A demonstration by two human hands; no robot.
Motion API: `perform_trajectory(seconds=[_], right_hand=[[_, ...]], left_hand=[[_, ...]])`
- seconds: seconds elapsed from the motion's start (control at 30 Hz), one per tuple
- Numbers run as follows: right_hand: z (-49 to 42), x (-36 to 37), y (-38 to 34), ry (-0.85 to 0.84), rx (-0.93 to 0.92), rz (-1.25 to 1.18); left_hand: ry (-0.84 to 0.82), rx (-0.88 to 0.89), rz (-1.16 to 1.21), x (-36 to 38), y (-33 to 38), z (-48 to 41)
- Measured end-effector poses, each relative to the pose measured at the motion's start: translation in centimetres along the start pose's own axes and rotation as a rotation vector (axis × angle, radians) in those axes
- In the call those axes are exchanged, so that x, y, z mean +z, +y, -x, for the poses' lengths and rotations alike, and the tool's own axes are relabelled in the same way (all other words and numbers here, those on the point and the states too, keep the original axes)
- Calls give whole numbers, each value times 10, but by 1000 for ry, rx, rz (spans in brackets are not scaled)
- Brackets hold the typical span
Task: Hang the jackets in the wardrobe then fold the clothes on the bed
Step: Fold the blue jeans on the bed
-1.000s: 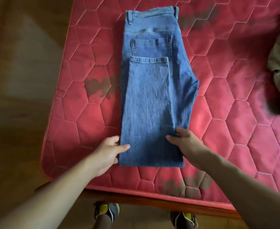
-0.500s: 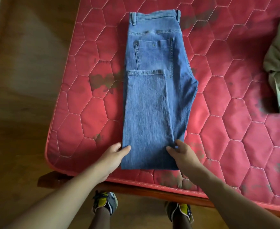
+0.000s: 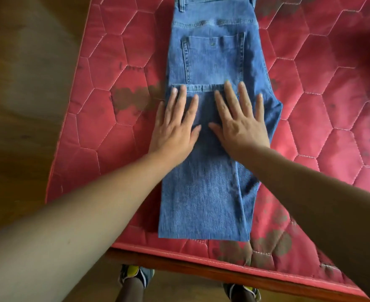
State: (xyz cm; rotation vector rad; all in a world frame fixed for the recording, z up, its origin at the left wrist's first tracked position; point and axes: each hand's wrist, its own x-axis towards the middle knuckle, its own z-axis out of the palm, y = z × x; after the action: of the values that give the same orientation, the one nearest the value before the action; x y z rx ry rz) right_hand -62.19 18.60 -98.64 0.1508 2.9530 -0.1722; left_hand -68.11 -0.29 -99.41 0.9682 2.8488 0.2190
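A pair of blue jeans [image 3: 210, 192] lies flat on the red quilted mattress [image 3: 105, 131], its legs folded up over the seat, so the hems end just below the back pocket. My left hand [image 3: 175, 125] lies flat on the folded legs near the hems, fingers straight and spread. Beside it my right hand [image 3: 239, 120] presses flat on the same layer, fingertips reaching the hem edge. The waistband runs out of the top of the view.
The mattress's near edge and the wooden bed frame [image 3: 201, 267] lie just below the jeans. Wooden floor [image 3: 22, 83] runs along the left. My shoes [image 3: 136, 274] show under the frame. A dark blurred shape sits at the right edge.
Both hands have left the folded end near the bed's front edge and slid forward along the jeans to the hems, now lying flat. The view has moved closer.
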Motion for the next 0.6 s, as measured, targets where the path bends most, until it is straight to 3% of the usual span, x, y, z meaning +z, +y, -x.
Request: perform_trajectory(seconds=[0.2, 0.37, 0.6], right_hand=[[-9, -2, 6, -102, 38, -18], [-53, -30, 20, -10, 11, -84], [-88, -13, 37, -30, 28, 0]], left_hand=[[-40, -3, -82, -3, -4, -9], [42, 96, -103, -29, -22, -72], [-73, 57, -115, -12, -38, -123]])
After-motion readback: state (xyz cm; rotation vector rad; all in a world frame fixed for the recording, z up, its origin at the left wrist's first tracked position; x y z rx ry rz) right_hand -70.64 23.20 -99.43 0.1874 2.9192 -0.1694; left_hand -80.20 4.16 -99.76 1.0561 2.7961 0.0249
